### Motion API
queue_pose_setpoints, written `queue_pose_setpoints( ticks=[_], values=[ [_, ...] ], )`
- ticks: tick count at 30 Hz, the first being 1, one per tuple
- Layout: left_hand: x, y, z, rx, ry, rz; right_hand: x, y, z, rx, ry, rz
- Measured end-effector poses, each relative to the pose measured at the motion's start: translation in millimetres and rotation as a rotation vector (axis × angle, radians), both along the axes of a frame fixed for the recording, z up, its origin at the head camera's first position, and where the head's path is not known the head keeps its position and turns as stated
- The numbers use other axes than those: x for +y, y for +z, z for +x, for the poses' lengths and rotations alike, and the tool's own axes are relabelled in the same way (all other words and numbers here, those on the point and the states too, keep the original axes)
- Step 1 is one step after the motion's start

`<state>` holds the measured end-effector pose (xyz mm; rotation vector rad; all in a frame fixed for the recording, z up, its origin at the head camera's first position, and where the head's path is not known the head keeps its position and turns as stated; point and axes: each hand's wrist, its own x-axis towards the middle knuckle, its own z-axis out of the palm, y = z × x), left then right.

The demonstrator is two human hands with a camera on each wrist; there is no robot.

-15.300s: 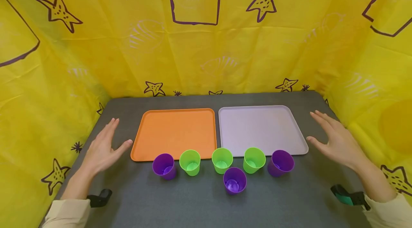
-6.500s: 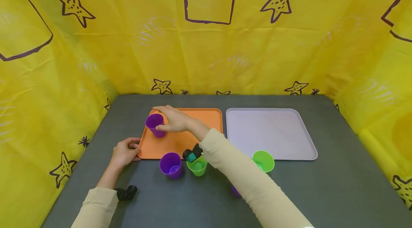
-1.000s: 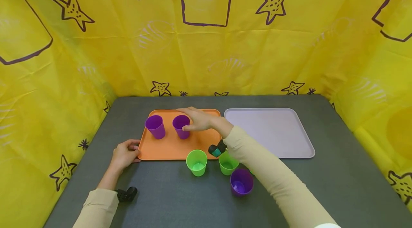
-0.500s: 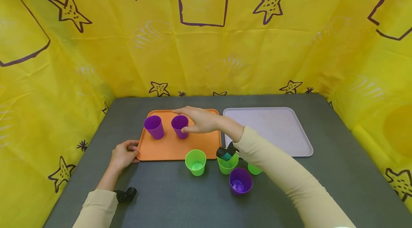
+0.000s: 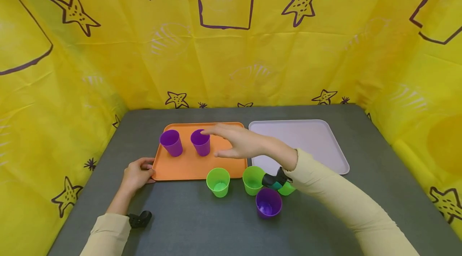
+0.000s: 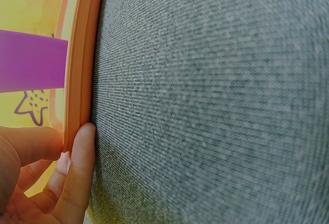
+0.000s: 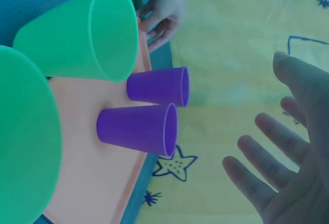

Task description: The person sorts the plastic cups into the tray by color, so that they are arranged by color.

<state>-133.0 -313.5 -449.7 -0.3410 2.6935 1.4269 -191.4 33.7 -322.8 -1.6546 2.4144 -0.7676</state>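
Note:
Two purple cups stand upright on the orange tray (image 5: 187, 169): the left cup (image 5: 171, 143) near its left end, the other cup (image 5: 200, 143) near its middle. My left hand (image 5: 138, 175) pinches the tray's near left corner; in the left wrist view the thumb (image 6: 38, 144) and a finger (image 6: 79, 170) meet on its rim. My right hand (image 5: 242, 141) hovers above the right part of the tray, fingers spread and holding nothing. The right wrist view shows a gap between that hand (image 7: 293, 167) and the purple cups (image 7: 138, 129).
In front of the trays stand a green cup (image 5: 218, 182), a second green cup (image 5: 252, 180), a third green cup (image 5: 286, 189) partly behind the wrist camera, and a purple cup (image 5: 268, 204). A pale lilac tray (image 5: 306, 135) lies right of the orange one. Yellow cloth (image 5: 223, 67) surrounds the table.
My right hand has let go of the second purple cup on the orange tray and drawn back to the right. My left hand keeps its hold on the tray's corner.

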Motion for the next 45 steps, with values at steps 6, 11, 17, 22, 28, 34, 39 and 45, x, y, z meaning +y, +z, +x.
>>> queue_pose_setpoints(
  ticks=[6,11,17,22,28,34,39,45],
  values=[
    [-0.4,-0.3,-0.2,0.008,-0.001,0.003,23,5.2,16.6,-0.043,-0.042,-0.021],
    [0.4,-0.2,-0.2,0.004,0.003,0.003,46,4.5,31.7,-0.021,-0.068,-0.062],
    [0.1,0.3,0.6,-0.009,0.006,-0.001,69,-6.8,48.0,0.02,-0.057,-0.151],
    [-0.1,0.3,0.8,-0.016,0.004,-0.003,83,-19.3,62.6,-0.003,-0.056,-0.187],
    [0.0,-0.5,0.3,-0.012,0.002,0.003,98,-35.6,80.8,-0.056,-0.107,-0.211],
    [0.2,-0.7,0.3,-0.017,0.005,0.006,117,-53.3,97.4,-0.12,-0.188,-0.221],
    [0.1,-0.4,0.0,-0.021,0.004,0.002,129,-63.9,107.7,-0.072,-0.221,-0.248],
    [0.3,0.6,0.6,-0.027,-0.001,-0.002,136,-72.0,119.0,-0.028,-0.22,-0.252]
  ],
)
